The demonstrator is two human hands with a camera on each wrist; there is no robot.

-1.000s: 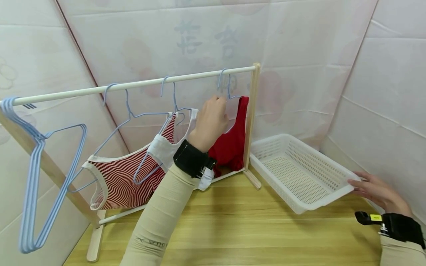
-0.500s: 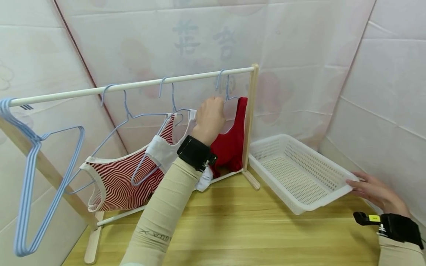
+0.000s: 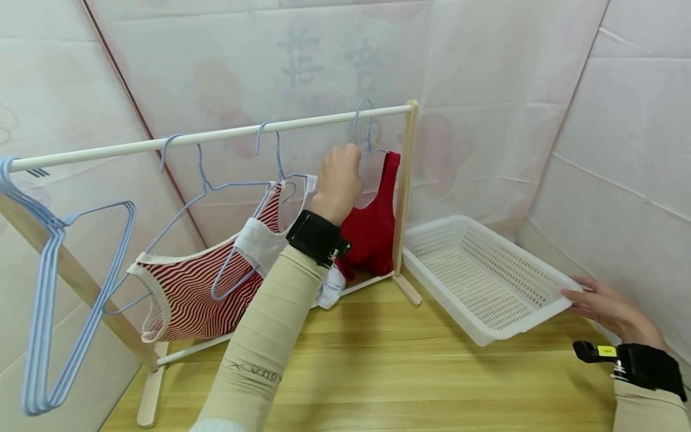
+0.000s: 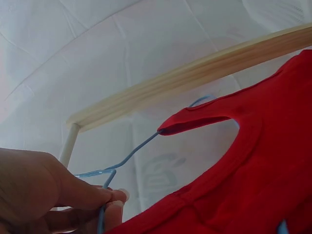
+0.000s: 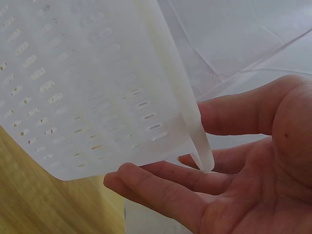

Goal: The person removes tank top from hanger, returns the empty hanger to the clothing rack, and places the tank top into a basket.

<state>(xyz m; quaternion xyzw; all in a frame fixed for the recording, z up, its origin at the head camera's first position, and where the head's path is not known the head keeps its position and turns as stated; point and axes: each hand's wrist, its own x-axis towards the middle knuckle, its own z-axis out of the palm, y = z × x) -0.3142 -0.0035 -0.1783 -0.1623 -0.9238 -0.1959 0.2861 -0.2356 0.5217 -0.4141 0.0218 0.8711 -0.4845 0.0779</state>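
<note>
My left hand point(image 3: 339, 180) is up at the right part of the rack, pinching the wire of a light-blue hanger point(image 4: 141, 145) between thumb and fingers. A red sleeveless top point(image 3: 372, 234) hangs from that hanger, its strap over the wire in the left wrist view. The hanger's hook stands slightly above the white rod point(image 3: 221, 137). At the far right, my right hand point(image 3: 615, 309) holds the corner of a white perforated plastic basket point(image 3: 488, 282). In the right wrist view its thumb lies against the rim and its fingers reach underneath.
A striped red-and-white top point(image 3: 205, 294) and a white top point(image 3: 264, 240) hang further left on blue hangers. Several bare blue hangers point(image 3: 43, 318) bunch at the rod's left end. The wooden rack post point(image 3: 407, 192) stands beside the basket on the wood-grain table point(image 3: 388, 372).
My left hand has risen a little, lifting the red top's hanger so its hook now sits higher than the rod. The right hand and the basket stay in place.
</note>
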